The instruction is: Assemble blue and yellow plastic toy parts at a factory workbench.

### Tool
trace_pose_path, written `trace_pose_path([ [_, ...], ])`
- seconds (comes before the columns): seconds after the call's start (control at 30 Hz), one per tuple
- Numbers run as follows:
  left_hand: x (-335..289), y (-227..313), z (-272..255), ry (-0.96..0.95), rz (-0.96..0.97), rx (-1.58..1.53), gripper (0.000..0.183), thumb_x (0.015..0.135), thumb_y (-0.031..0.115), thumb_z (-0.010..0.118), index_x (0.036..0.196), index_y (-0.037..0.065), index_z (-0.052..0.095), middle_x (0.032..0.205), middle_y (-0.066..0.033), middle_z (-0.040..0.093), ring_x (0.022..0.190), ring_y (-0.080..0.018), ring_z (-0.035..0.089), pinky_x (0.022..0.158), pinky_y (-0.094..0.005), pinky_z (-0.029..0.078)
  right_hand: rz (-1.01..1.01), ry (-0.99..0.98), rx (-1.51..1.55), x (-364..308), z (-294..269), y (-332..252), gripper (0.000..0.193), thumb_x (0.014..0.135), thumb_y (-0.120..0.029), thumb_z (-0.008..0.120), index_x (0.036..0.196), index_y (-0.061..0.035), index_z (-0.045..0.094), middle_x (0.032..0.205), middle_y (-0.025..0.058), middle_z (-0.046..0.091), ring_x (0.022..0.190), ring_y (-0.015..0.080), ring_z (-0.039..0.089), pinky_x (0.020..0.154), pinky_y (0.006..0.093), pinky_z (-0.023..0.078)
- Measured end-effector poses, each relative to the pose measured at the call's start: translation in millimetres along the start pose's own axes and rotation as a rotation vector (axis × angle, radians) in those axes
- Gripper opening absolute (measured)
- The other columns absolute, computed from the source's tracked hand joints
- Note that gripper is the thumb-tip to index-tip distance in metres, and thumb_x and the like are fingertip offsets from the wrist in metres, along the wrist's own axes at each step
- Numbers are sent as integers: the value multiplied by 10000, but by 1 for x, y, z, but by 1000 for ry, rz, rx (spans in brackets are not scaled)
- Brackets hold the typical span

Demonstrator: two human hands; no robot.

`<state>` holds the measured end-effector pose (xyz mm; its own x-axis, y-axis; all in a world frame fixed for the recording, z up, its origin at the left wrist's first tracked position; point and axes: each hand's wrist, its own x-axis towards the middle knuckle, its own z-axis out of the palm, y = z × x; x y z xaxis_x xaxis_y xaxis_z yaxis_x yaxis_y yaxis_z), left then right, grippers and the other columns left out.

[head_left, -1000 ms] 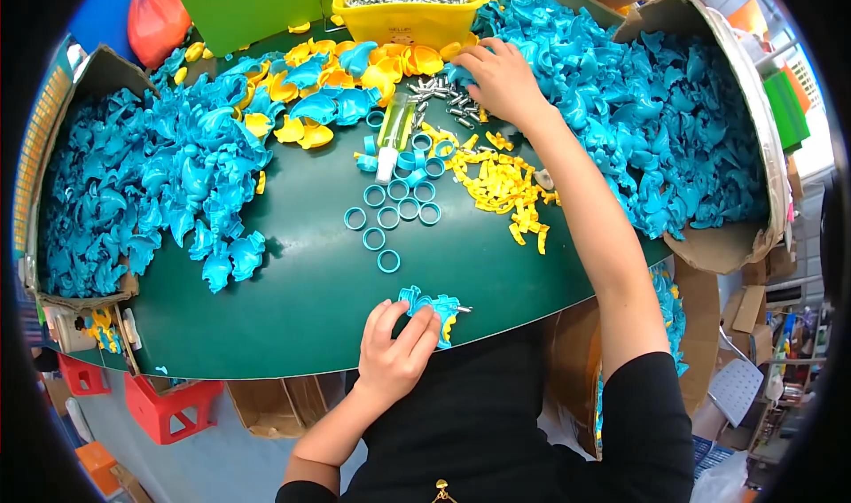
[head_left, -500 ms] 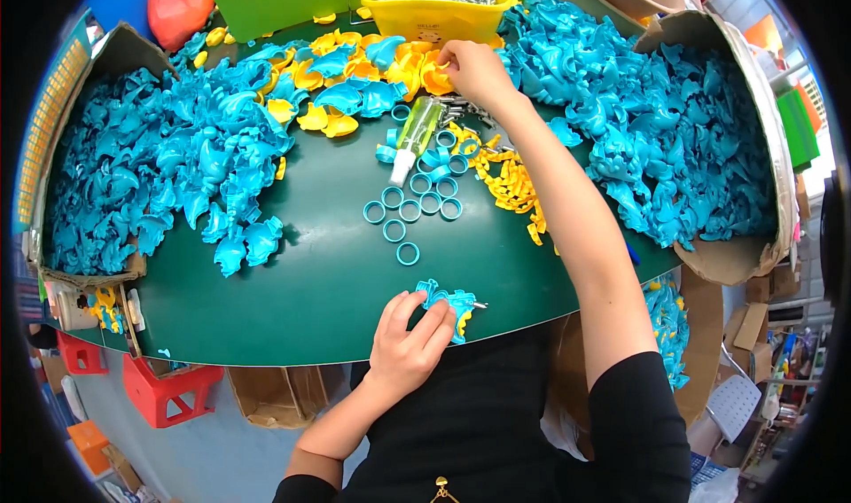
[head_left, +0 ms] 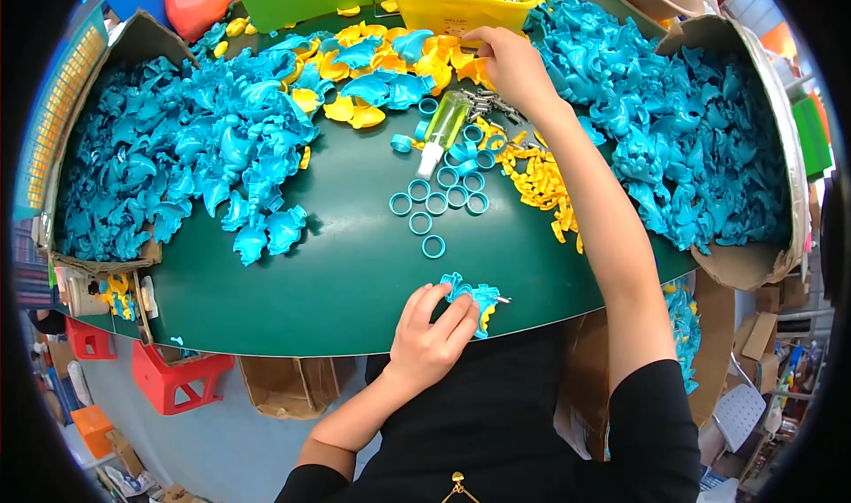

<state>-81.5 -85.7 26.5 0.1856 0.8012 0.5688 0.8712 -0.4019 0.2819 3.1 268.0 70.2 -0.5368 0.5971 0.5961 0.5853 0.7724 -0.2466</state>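
Note:
Near the table's front edge, my left hand (head_left: 432, 335) is closed on a blue plastic shell piece (head_left: 483, 296). A yellow part shows along its lower side, and a thin metal pin sticks out to the right. My left fingers cover much of it. Farther off, my right hand (head_left: 517, 64) reaches to the right end of a heap of yellow and blue shell pieces (head_left: 362, 113). Its bent fingers close at a yellow shell piece (head_left: 481, 71); the grip is partly hidden. Metal pins (head_left: 492, 104) lie just below that hand.
Blue rings (head_left: 433, 247) and a green-yellow bottle with a white cap (head_left: 446, 126) lie mid-table. Small yellow parts (head_left: 541, 181) lie beside my right forearm. Blue pieces spill from cartons at left (head_left: 133, 33) and right (head_left: 776, 140). A yellow tub (head_left: 465, 11) of metal pins stands behind.
The whole view has shifted, with the table's things now farther right in the picture. My right hand has moved slightly among the yellow shells. My left hand keeps its hold on the blue piece.

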Motion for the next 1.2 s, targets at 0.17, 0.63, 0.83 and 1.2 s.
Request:
trace_pose_path([
  [0.17, -1, 5, -2, 35, -1, 46, 242, 701, 43, 722, 939, 82, 734, 1074, -14, 680, 1130, -304, 511, 893, -425, 509, 74, 59, -47, -10, -6, 8, 411, 814, 65, 581, 1178, -93, 685, 994, 143, 657, 964, 349, 622, 847, 425, 508],
  [0.63, 3, -3, 0, 19, 47, -66, 231, 730, 22, 709, 955, -22, 690, 989, -79, 654, 783, -206, 594, 657, -291, 534, 687, -219, 865, -195, -102, -151, 123, 858, 76, 666, 966, 20, 682, 969, 68, 638, 911, 128, 653, 756, 232, 559],
  [0.83, 5, 0, -2, -30, 27, -51, 220, 725, 13, 710, 942, -22, 689, 984, -70, 650, 816, -199, 602, 681, -295, 554, 396, -44, 430, -216, -85, -168, 189, 736, 83, 719, 911, 12, 704, 765, 92, 623, 689, 195, 636, 593, 282, 488],
  [1.2, 4, -1, -4, -59, 3, -102, 239, 714, 13, 710, 950, -20, 694, 1006, -63, 655, 859, -199, 609, 675, -287, 555, 319, 8, 410, -230, -79, -168, 174, 732, 98, 725, 882, 27, 673, 789, 126, 666, 654, 227, 653, 577, 304, 502],
])
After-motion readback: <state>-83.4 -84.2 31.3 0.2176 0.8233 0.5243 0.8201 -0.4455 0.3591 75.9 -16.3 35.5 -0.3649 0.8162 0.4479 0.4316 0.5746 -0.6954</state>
